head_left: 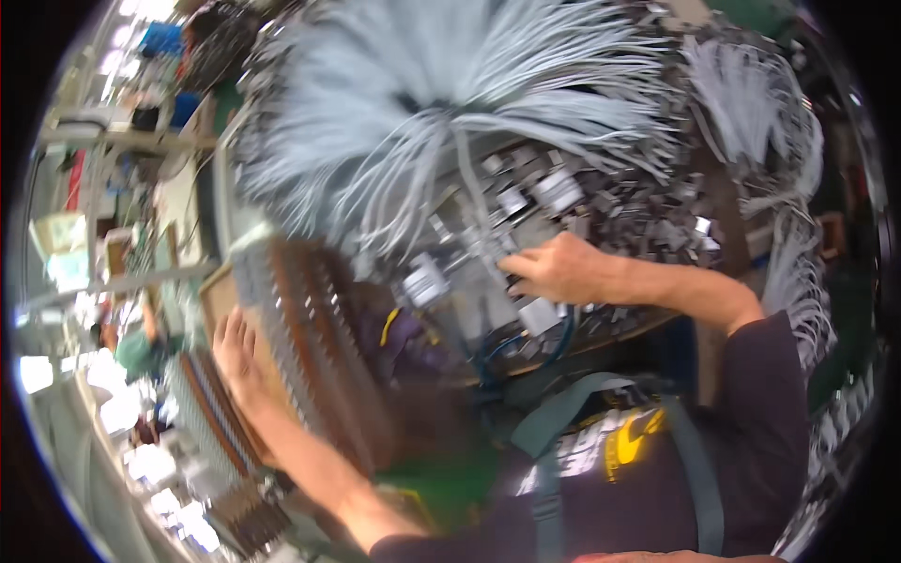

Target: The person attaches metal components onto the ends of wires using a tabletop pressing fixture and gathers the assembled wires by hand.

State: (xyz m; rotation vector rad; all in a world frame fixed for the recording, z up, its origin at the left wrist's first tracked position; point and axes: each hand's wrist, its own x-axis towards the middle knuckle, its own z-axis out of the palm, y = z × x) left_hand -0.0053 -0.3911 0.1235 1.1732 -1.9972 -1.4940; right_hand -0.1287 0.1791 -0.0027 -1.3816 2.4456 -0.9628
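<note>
A large bundle of light grey cables (563,66) fans out in front of me, blurred on its left side. One cable (472,183) hangs from its middle down to the fingertips of my right hand (563,267). The thumb and fingers of that hand are pinched at the cable's lower end, over a heap of small silvery metal parts (615,211). My left hand (239,355) is stretched out to the left, its fingers extended along the edge of a wooden board with grey and brown toothed rows (305,328). Nothing shows in that hand.
More grey cables (741,103) hang at the right. Below my right hand lie white block-shaped pieces (539,316) and a dark blue tube (566,336). Another striped row of parts (211,413) stands at the left. A person in green (141,352) is farther off.
</note>
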